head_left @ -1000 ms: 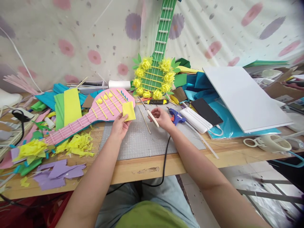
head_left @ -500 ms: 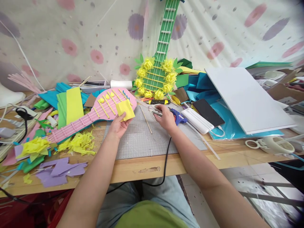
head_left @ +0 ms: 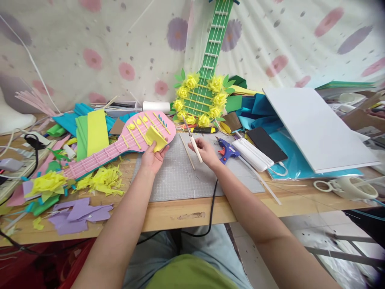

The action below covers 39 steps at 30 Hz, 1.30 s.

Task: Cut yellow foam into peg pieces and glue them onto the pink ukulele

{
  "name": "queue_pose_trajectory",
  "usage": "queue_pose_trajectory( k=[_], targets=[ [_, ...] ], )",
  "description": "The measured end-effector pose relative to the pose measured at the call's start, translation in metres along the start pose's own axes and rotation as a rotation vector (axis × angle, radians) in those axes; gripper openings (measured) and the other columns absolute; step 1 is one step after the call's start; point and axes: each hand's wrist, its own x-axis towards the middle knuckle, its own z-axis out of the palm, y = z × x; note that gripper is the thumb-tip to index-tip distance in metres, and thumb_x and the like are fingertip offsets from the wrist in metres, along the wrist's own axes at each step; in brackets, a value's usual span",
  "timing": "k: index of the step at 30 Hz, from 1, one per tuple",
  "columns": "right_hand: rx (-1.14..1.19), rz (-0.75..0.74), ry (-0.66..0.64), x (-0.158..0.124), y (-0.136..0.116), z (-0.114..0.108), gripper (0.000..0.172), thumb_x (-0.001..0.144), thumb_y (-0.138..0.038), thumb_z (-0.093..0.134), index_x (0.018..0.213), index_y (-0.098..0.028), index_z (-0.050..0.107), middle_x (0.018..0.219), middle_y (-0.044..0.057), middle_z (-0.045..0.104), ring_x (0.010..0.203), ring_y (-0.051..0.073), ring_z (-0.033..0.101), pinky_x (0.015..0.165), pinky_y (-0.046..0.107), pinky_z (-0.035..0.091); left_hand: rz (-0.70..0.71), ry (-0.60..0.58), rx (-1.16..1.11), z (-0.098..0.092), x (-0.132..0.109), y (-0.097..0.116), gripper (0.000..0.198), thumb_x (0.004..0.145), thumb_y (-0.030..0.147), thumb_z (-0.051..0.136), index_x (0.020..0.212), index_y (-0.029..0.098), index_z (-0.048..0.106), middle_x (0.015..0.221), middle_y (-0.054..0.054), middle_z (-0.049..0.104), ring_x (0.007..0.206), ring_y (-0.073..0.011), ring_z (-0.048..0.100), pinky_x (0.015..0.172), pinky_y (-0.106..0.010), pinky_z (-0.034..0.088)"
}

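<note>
Though flatter before, yellow paper [head_left: 157, 140] in half-closed left hand [head_left: 154, 159], scissors [head_left: 196, 149] in half-closed right [head_left: 207, 152].

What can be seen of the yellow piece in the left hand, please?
The yellow piece looks like soft paper, perhaps crepe, plain in colour and roughly four-sided. It is bent rather than flat, and tilted. The left hand holds its lower part. It overlaps the pink guitar in this view; whether they touch is unclear.

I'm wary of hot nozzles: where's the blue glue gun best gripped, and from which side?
Probably by the handle of the glue gun, from the near side: it juts that way, while the nozzle points away leftward. Mind the right hand beside it.
</note>
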Motion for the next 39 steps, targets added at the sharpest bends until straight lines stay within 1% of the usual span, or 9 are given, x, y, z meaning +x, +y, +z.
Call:
queue_pose_trajectory(
  k=[4,8,12,15,20,26,32,36,39],
  targets=[
    [0.186,0.029,-0.174,-0.003,0.0,0.003,0.037,0.071,-0.053,0.054,0.077,-0.018,0.044,0.068,-0.002,0.051,0.058,0.009,0.048,0.057,0.024,0.039,0.02,0.028,0.003,-0.001,0.001,0.0,0.022,0.084,0.02,0.044,0.098,0.015,0.059,0.099,-0.006,0.066,0.098,-0.0158,0.061,0.084,-0.028,0.049],
    [0.351,-0.006,-0.414,-0.006,0.002,-0.002,0.039,0.075,-0.057,0.047,0.084,-0.019,0.043,0.071,-0.002,0.046,0.058,0.008,0.045,0.053,0.022,0.038,0.02,0.045,-0.013,-0.002,0.002,0.001,0.021,0.084,0.023,0.044,0.096,0.016,0.06,0.099,-0.006,0.066,0.097,-0.0157,0.061,0.084,-0.029,0.049],
    [0.291,-0.021,-0.753,-0.008,0.002,-0.009,0.05,0.077,-0.063,0.039,0.089,-0.016,0.048,0.072,0.0,0.049,0.058,0.009,0.044,0.052,0.022,0.037,0.016,0.075,-0.027,-0.003,0.001,0.002,0.022,0.084,0.024,0.045,0.099,0.016,0.059,0.095,-0.006,0.067,0.093,-0.0149,0.063,0.081,-0.028,0.05],
    [0.235,-0.064,-0.885,-0.009,-0.001,-0.011,0.057,0.076,-0.067,0.034,0.087,-0.014,0.051,0.07,0.001,0.05,0.056,0.008,0.042,0.053,0.023,0.037,0.01,0.101,-0.034,-0.003,0.001,0.002,0.023,0.084,0.025,0.045,0.099,0.015,0.059,0.09,-0.006,0.068,0.087,-0.0139,0.064,0.078,-0.027,0.051],
    [0.205,-0.052,-0.935,-0.007,-0.006,-0.011,0.06,0.077,-0.067,0.032,0.088,-0.013,0.052,0.062,-0.001,0.048,0.051,0.008,0.041,0.048,0.021,0.034,0.013,0.14,-0.056,-0.002,0.002,0.002,0.022,0.084,0.025,0.045,0.097,0.015,0.06,0.083,-0.005,0.068,0.075,-0.011,0.064,0.076,-0.025,0.051],
    [0.153,-0.023,-1.026,-0.006,-0.008,-0.011,0.06,0.077,-0.068,0.03,0.088,-0.013,0.052,0.059,-0.002,0.047,0.048,0.007,0.041,0.045,0.021,0.034,0.032,0.184,-0.017,-0.001,0.004,0.0,0.021,0.084,0.028,0.048,0.096,0.016,0.061,0.083,-0.004,0.068,0.07,-0.0086,0.064,0.074,-0.021,0.051],
    [0.197,0.008,-0.978,-0.006,-0.007,-0.008,0.06,0.077,-0.068,0.029,0.088,-0.014,0.053,0.061,-0.001,0.048,0.05,0.008,0.042,0.044,0.02,0.033,0.033,0.137,-0.043,0.0,0.003,-0.006,0.023,0.082,0.023,0.05,0.102,0.016,0.059,0.081,-0.004,0.069,0.067,-0.0092,0.064,0.072,-0.022,0.052],
    [0.282,0.004,-0.955,-0.007,-0.008,-0.009,0.062,0.077,-0.069,0.028,0.085,-0.013,0.052,0.061,0.0,0.048,0.051,0.008,0.042,0.042,0.019,0.027,0.048,0.065,0.017,0.001,0.0,-0.011,0.023,0.079,0.015,0.053,0.101,0.018,0.059,0.086,-0.002,0.068,0.073,-0.0097,0.064,0.074,-0.024,0.052],
    [0.381,0.022,-0.983,-0.006,-0.006,-0.009,0.067,0.074,-0.073,0.026,0.084,-0.012,0.052,0.06,0.0,0.046,0.051,0.008,0.04,0.041,0.019,0.023,0.046,0.04,0.063,0.002,-0.002,-0.013,0.021,0.078,0.013,0.054,0.097,0.019,0.06,0.088,-0.001,0.067,0.078,-0.01,0.063,0.075,-0.024,0.052]
  ],
)
